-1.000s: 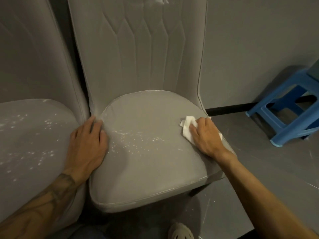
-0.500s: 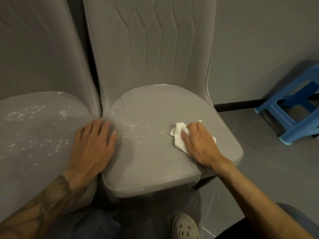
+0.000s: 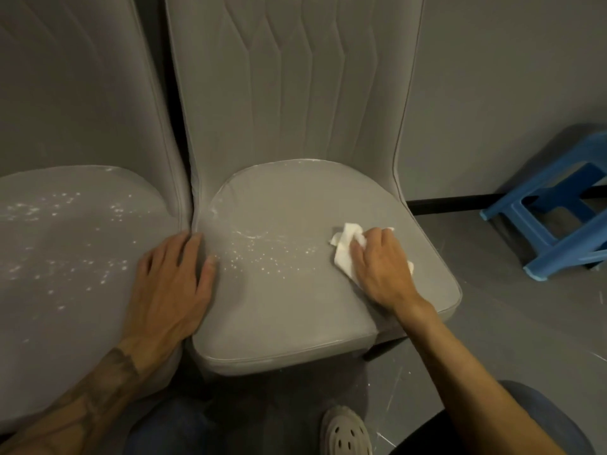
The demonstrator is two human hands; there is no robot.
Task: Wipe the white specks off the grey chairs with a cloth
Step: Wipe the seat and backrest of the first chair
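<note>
Two grey upholstered chairs stand side by side. On the right chair's seat (image 3: 295, 316) a patch of white specks (image 3: 262, 254) lies left of centre. My right hand (image 3: 381, 267) presses a crumpled white cloth (image 3: 345, 247) onto the seat's right side, fingers curled over it. My left hand (image 3: 170, 284) rests flat with straight fingers across the gap between the two seats. Many white specks (image 3: 65, 244) are scattered over the left chair's seat (image 3: 49, 339).
A blue plastic stool (image 3: 565, 205) stands on the grey floor at the right, near the grey wall (image 3: 492, 77). My foot in a pale clog (image 3: 345, 431) and my knees sit in front of the right chair. Tall quilted backrests rise behind both seats.
My right hand has slid the cloth leftward from the seat's right edge toward the specks. The view has shifted; my left hand stays between the seats.
</note>
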